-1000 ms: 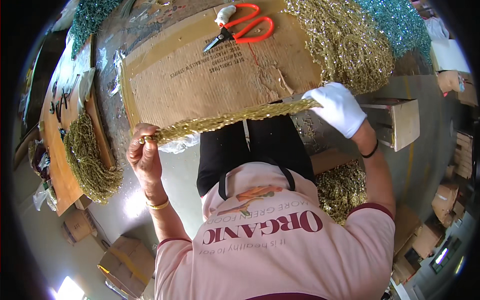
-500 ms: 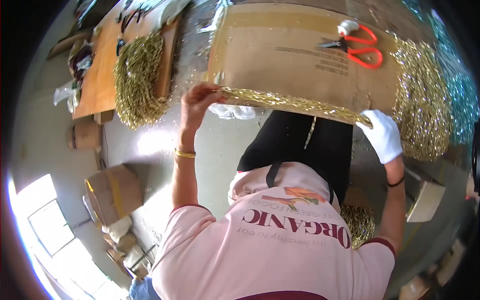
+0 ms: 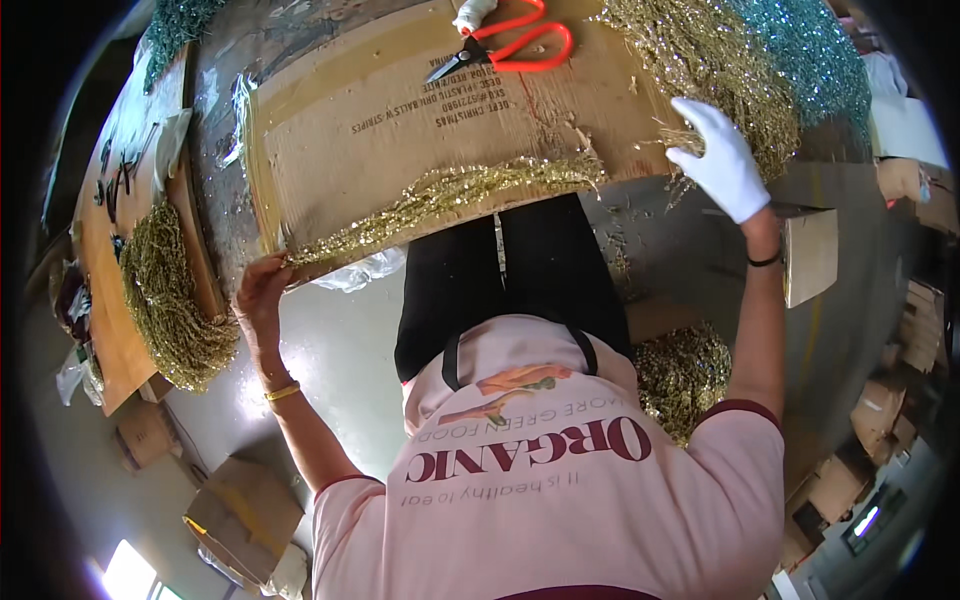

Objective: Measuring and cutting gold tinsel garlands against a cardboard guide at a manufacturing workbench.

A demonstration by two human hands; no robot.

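Note:
A bundle of gold tinsel strands point(image 3: 430, 200) lies along the near edge of a cardboard sheet point(image 3: 330, 90). My bare left hand point(image 3: 262, 300) pinches the bundle's left end at the sheet's corner. In a white glove, my right hand point(image 3: 722, 165) is apart from that bundle, its thumb and fingers spread. It is beside a thick heap of gold tinsel point(image 3: 725, 70) that hangs over the right side of the worktop; a few loose strands lie close to its fingertips. Scissors with red handles point(image 3: 530, 45) rest on the cardboard, a white wrapping near their pivot.
Teal tinsel point(image 3: 810, 60) hangs beyond the gold heap. To the left, more gold tinsel point(image 3: 165, 300) drapes off a wooden table point(image 3: 110, 330) bearing tools. Another gold pile point(image 3: 690, 375) sits low by my right side. Cardboard boxes point(image 3: 240, 515) stand on the floor.
My right hand has let go of the bundle's right end and moved right to the gold heap, opening. My left hand still pinches its end. The whole view has shifted and turned.

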